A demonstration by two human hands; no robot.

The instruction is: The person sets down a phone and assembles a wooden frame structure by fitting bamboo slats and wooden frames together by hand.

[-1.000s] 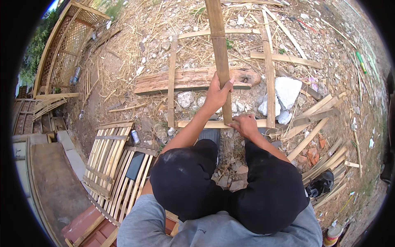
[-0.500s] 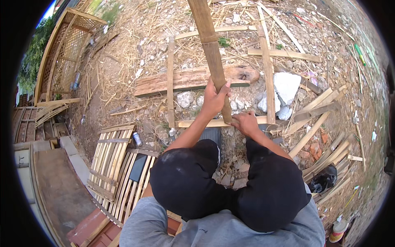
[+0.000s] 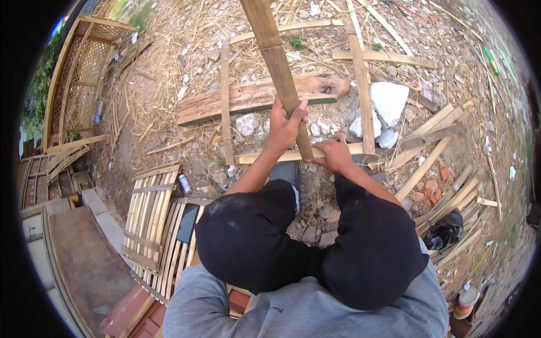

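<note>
My left hand (image 3: 286, 124) is closed around a long brown split-bamboo strip (image 3: 276, 65), which slants up and away past the top of the view. The lower end of that strip crosses the near pale bamboo slat (image 3: 256, 158) of a rectangular frame on the ground. My right hand (image 3: 335, 154) is closed on this near slat, just right of the strip's end, with some fingertips hidden. The frame's left slat (image 3: 226, 107) and right slat (image 3: 362, 90) run away from me to a curved far slat (image 3: 287, 30).
A thick wooden beam (image 3: 253, 98) lies under the frame. White stone chunks (image 3: 389, 104) sit by its right side. Loose slats (image 3: 428, 163) and a black plastic bag (image 3: 445, 230) are to the right. Slatted panels (image 3: 149, 219) and a small can (image 3: 185, 184) are on the left.
The view has shifted slightly, so most things appear a little further left and up. Both hands keep nearly the same places on the bamboo, the right hand's fingers slightly shifted.
</note>
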